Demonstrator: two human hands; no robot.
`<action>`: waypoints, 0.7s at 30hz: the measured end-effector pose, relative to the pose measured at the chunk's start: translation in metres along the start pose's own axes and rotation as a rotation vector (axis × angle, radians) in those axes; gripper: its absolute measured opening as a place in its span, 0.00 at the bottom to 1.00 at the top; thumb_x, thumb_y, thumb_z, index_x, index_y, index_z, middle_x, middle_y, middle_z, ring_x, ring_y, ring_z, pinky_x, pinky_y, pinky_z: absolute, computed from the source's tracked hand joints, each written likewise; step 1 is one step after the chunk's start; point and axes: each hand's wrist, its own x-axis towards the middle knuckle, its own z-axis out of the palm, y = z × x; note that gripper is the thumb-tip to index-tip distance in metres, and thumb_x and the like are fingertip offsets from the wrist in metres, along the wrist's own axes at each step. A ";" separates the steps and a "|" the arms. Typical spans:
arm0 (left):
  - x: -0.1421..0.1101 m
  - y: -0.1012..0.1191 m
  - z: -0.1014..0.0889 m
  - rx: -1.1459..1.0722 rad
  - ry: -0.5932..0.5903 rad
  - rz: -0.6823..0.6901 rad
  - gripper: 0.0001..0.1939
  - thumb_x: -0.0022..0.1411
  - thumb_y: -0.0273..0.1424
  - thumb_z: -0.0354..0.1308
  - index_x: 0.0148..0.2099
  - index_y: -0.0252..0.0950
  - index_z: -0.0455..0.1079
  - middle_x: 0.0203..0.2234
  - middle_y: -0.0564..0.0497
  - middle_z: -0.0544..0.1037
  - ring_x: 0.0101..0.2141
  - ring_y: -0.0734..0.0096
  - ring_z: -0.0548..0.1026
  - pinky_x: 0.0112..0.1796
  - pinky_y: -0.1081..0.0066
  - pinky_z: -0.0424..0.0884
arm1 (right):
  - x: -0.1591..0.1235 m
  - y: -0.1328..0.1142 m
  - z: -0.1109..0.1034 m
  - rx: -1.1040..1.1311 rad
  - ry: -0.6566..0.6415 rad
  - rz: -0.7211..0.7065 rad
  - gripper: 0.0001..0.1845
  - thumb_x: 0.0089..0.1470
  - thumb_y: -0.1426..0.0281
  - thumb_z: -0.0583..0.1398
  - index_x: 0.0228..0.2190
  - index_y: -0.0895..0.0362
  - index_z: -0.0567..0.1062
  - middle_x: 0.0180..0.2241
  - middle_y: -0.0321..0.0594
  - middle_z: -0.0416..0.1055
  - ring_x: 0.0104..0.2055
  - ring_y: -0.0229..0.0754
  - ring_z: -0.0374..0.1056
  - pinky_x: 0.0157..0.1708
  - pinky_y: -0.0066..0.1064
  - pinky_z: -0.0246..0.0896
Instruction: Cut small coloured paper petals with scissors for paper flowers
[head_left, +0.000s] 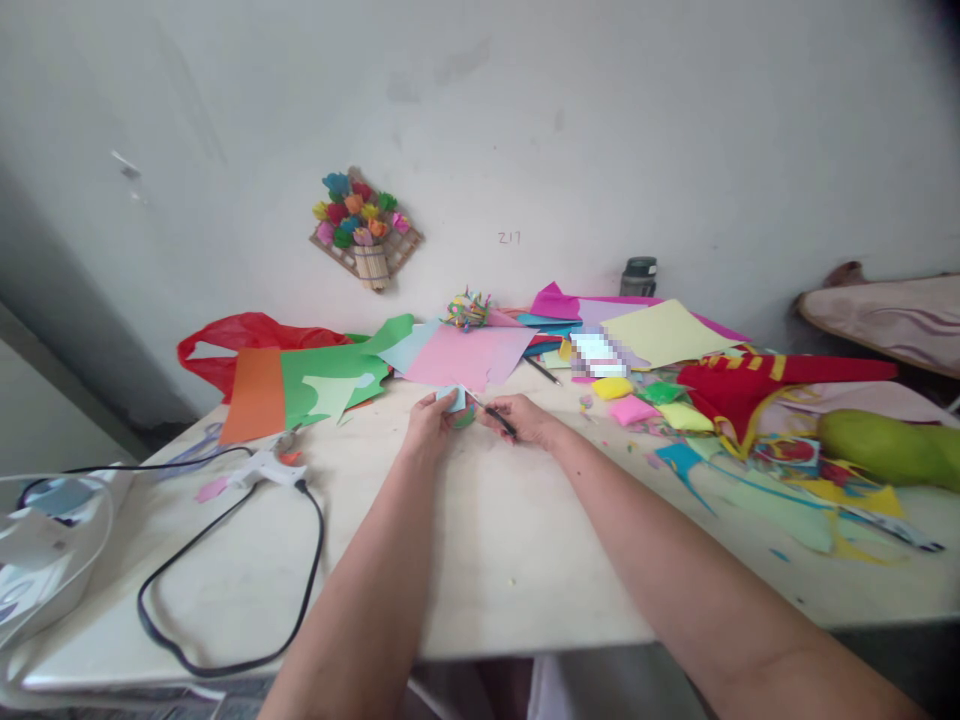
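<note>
Near the middle of the table, my left hand (429, 424) pinches a small light blue piece of paper (451, 400) between thumb and fingers. A small green curved piece (463, 416) shows just below that paper. My right hand (529, 422) is closed on what look like scissors (498, 418), with a black handle and a thin pale blade tip pointing left at the blue paper. The handle is partly covered by my fingers. Just beyond both hands lies a pink sheet of paper (472, 352).
Left are a white glue gun (274, 467) with a looping black cord, and orange (253, 395) and green sheets (330, 365). Right lie a black pen (541, 371), a pale yellow sheet (667, 335), small coloured packets (632, 410), paper scraps (684, 470) and red cloth (739, 390).
</note>
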 end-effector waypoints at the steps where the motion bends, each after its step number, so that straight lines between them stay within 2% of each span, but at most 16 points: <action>1: 0.000 0.000 0.000 -0.002 0.001 0.001 0.02 0.50 0.20 0.59 0.30 0.26 0.71 0.24 0.45 0.77 0.26 0.69 0.77 0.27 0.75 0.75 | 0.000 0.000 0.000 0.000 0.001 -0.002 0.18 0.38 0.59 0.65 0.24 0.60 0.70 0.12 0.26 0.58 0.11 0.28 0.51 0.10 0.22 0.45; 14: 0.001 0.000 -0.002 -0.024 0.029 -0.006 0.04 0.48 0.21 0.61 0.30 0.27 0.70 0.24 0.46 0.76 0.29 0.67 0.77 0.32 0.70 0.76 | -0.004 -0.005 0.000 -0.030 0.021 0.058 0.15 0.39 0.64 0.66 0.27 0.61 0.72 0.12 0.26 0.59 0.10 0.27 0.51 0.09 0.20 0.45; 18: -0.001 0.001 -0.003 0.025 -0.017 -0.025 0.04 0.49 0.22 0.61 0.31 0.26 0.70 0.25 0.44 0.77 0.29 0.67 0.77 0.31 0.73 0.75 | -0.009 -0.014 0.000 -0.024 0.027 0.111 0.15 0.40 0.66 0.66 0.30 0.60 0.72 0.11 0.25 0.59 0.10 0.27 0.53 0.09 0.20 0.47; 21: -0.002 0.002 -0.002 0.047 -0.052 -0.041 0.04 0.50 0.22 0.60 0.31 0.26 0.70 0.25 0.43 0.77 0.30 0.66 0.77 0.32 0.71 0.76 | -0.014 -0.021 0.000 -0.037 -0.006 0.123 0.12 0.44 0.65 0.64 0.28 0.60 0.71 0.11 0.27 0.60 0.10 0.27 0.55 0.08 0.19 0.44</action>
